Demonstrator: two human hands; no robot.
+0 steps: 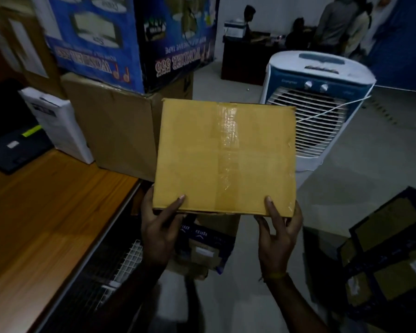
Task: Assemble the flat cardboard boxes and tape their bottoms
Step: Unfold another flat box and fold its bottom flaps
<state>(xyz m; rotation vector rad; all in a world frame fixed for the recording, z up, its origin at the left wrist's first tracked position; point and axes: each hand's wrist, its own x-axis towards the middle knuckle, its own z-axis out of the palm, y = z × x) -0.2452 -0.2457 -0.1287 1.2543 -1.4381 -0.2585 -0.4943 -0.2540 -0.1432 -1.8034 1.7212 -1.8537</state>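
Note:
A plain brown cardboard box (197,152) is held up in front of me, its flat taped face turned toward the camera. A strip of clear shiny tape (227,140) runs down that face from the far edge to the near edge, right of the middle. My left hand (157,227) grips the near left corner, thumb on the face and fingers hidden underneath. My right hand (277,234) grips the near right corner the same way, thumb just beside the tape. No tape roll is in view.
A wooden table (41,212) lies at left with a dark device and a white package. Large brown and blue printed cartons (120,58) are stacked behind. A white air cooler (317,102) stands right of the box. Dark flattened boxes (392,255) pile at lower right. People sit at a far desk.

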